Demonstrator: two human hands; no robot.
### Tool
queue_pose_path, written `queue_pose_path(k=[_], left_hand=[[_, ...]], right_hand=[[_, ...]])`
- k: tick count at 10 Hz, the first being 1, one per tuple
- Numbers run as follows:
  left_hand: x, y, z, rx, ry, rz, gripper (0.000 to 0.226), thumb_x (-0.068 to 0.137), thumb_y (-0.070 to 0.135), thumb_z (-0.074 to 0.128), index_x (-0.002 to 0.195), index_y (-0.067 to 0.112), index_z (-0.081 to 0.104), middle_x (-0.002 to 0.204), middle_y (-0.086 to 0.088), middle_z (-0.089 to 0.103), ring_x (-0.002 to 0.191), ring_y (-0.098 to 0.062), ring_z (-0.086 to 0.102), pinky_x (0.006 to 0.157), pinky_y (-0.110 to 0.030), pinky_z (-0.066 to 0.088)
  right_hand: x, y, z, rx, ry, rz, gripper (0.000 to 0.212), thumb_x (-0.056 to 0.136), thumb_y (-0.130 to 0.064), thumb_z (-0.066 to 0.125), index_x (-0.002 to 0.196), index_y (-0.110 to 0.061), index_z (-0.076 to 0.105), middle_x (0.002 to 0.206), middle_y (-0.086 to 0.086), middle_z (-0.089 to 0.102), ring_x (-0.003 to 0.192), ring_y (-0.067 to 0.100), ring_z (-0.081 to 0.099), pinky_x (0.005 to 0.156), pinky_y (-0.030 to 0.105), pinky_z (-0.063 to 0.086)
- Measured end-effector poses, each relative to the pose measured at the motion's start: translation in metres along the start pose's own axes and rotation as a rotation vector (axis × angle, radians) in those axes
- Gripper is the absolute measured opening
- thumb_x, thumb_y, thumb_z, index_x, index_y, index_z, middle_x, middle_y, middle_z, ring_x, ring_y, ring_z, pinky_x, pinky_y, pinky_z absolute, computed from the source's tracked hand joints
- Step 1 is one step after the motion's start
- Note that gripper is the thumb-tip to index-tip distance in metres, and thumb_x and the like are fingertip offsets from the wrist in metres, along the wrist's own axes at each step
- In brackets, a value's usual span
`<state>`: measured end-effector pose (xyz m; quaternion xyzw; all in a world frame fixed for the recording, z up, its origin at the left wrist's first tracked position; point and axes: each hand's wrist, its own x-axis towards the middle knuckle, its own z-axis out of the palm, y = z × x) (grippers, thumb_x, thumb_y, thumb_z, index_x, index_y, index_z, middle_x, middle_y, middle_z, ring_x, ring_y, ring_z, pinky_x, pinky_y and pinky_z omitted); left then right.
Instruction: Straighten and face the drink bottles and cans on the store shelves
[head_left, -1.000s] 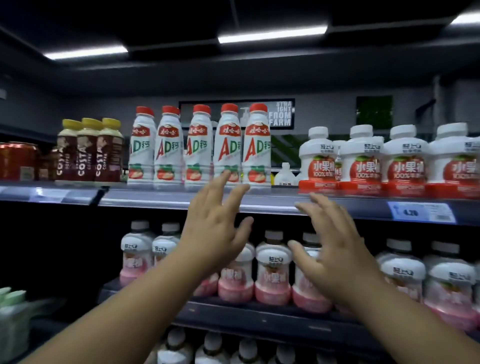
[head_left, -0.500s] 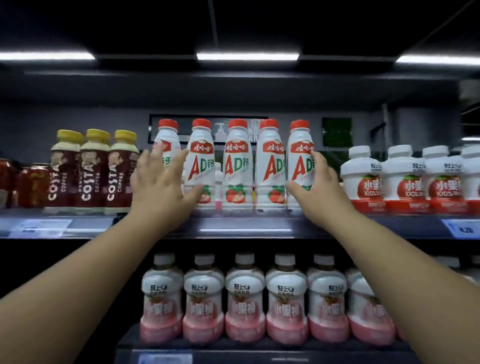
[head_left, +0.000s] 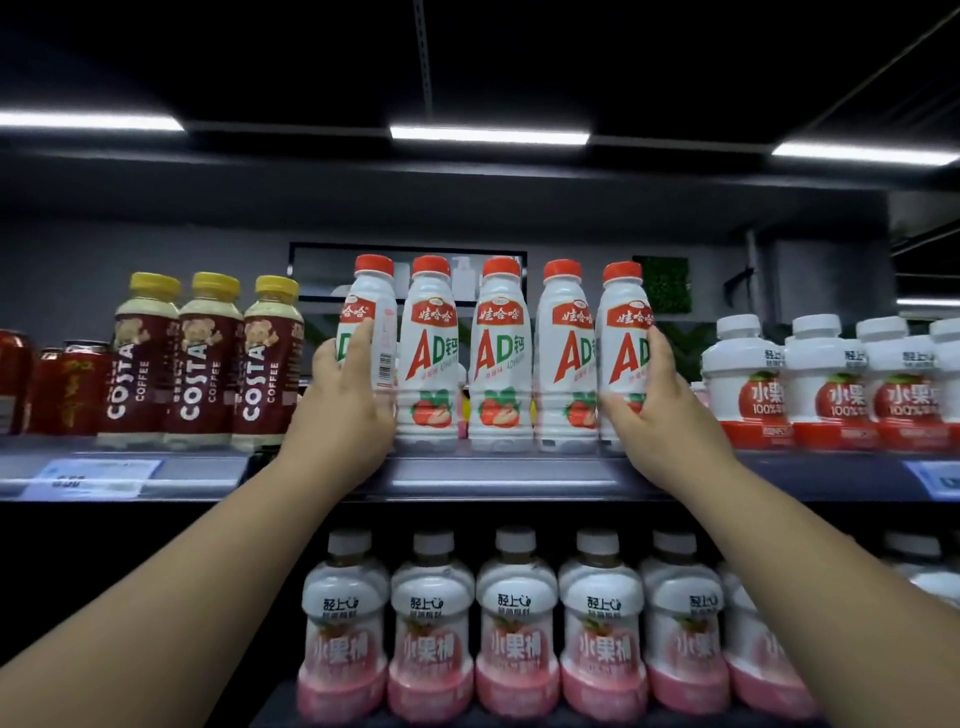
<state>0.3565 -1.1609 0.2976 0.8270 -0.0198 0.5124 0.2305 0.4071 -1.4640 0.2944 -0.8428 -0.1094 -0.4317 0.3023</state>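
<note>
Several white AD milk bottles with red caps stand in a row on the upper shelf (head_left: 498, 475). My left hand (head_left: 345, 405) grips the leftmost AD bottle (head_left: 370, 306), which is turned so its barcode faces right of front. My right hand (head_left: 652, 410) wraps the rightmost AD bottle (head_left: 623, 332), label facing front. The three bottles between them, such as the middle AD bottle (head_left: 500, 358), face forward and stand upright.
Three Costa coffee bottles (head_left: 200, 364) and red cans (head_left: 67, 389) stand to the left. White fruit-drink bottles (head_left: 826, 384) fill the right. Pink fruit-drink bottles (head_left: 514, 623) line the lower shelf. Price tags (head_left: 98, 475) hang on the shelf edge.
Both hands rose from the lower shelf level to the AD row and closed on its two end bottles. The leftmost bottle now shows its barcode side.
</note>
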Motion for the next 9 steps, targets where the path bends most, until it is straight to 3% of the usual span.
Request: queue_pose_path(k=[1, 3, 4, 5, 6, 8, 9], left_hand=[[-0.002, 0.003, 0.002, 0.001, -0.018, 0.061, 0.074, 0.098, 0.028, 0.053, 0.155, 0.035, 0.006, 0.155, -0.009, 0.019, 0.112, -0.032, 0.053, 0.088, -0.042, 0.045], [-0.005, 0.004, 0.003, 0.056, -0.057, 0.014, 0.089, 0.09, 0.062, 0.052, 0.153, 0.039, -0.005, 0.161, -0.009, 0.006, 0.133, -0.039, 0.043, 0.103, -0.053, 0.043], [-0.009, 0.006, 0.004, 0.094, -0.087, -0.001, 0.094, 0.085, 0.072, 0.049, 0.152, 0.044, -0.011, 0.164, -0.009, -0.007, 0.145, -0.041, 0.027, 0.11, -0.056, 0.034], [-0.012, 0.007, 0.007, 0.184, -0.095, 0.051, 0.092, 0.087, 0.074, 0.04, 0.151, 0.046, -0.019, 0.161, -0.003, -0.03, 0.152, -0.034, -0.005, 0.117, -0.054, 0.019], [-0.012, 0.005, 0.01, 0.307, -0.098, 0.112, 0.085, 0.09, 0.075, 0.03, 0.153, 0.043, -0.017, 0.157, -0.001, -0.039, 0.148, -0.027, -0.028, 0.119, -0.048, -0.002], [-0.014, 0.004, 0.009, 0.376, -0.059, 0.148, 0.077, 0.092, 0.075, 0.023, 0.154, 0.044, -0.012, 0.161, -0.005, -0.029, 0.148, -0.027, -0.027, 0.12, -0.051, -0.006], [-0.022, 0.005, 0.003, 0.359, 0.026, 0.248, 0.076, 0.09, 0.069, 0.022, 0.157, 0.037, 0.009, 0.166, -0.007, -0.006, 0.152, -0.025, -0.01, 0.122, -0.048, 0.0]], right_hand=[[-0.001, -0.001, 0.0, -0.039, -0.013, -0.018, 0.085, 0.099, -0.05, 0.048, 0.157, -0.034, -0.012, 0.144, 0.011, 0.047, 0.114, 0.033, 0.057, 0.091, 0.046, 0.05], [-0.002, 0.0, 0.0, -0.061, -0.03, -0.018, 0.083, 0.102, -0.05, 0.044, 0.157, -0.032, -0.016, 0.145, 0.011, 0.043, 0.114, 0.034, 0.056, 0.088, 0.043, 0.046], [-0.003, 0.001, 0.002, -0.07, -0.026, -0.012, 0.082, 0.102, -0.05, 0.042, 0.157, -0.032, -0.016, 0.142, 0.011, 0.043, 0.112, 0.036, 0.056, 0.087, 0.045, 0.046], [-0.003, 0.002, 0.003, -0.065, -0.023, -0.018, 0.081, 0.102, -0.051, 0.042, 0.157, -0.032, -0.015, 0.139, 0.011, 0.044, 0.112, 0.036, 0.056, 0.087, 0.045, 0.046], [-0.002, 0.004, 0.004, -0.057, -0.015, -0.03, 0.081, 0.102, -0.052, 0.041, 0.158, -0.033, -0.014, 0.138, 0.01, 0.045, 0.112, 0.034, 0.055, 0.085, 0.043, 0.045], [-0.008, 0.001, 0.001, -0.158, 0.076, -0.081, 0.083, 0.098, -0.057, 0.043, 0.16, -0.024, -0.002, 0.144, 0.007, 0.041, 0.125, 0.029, 0.044, 0.101, 0.044, 0.04], [-0.011, 0.0, -0.003, -0.182, 0.125, -0.084, 0.079, 0.098, -0.055, 0.045, 0.16, -0.025, 0.007, 0.163, 0.009, 0.02, 0.147, 0.031, 0.023, 0.119, 0.047, 0.024]])
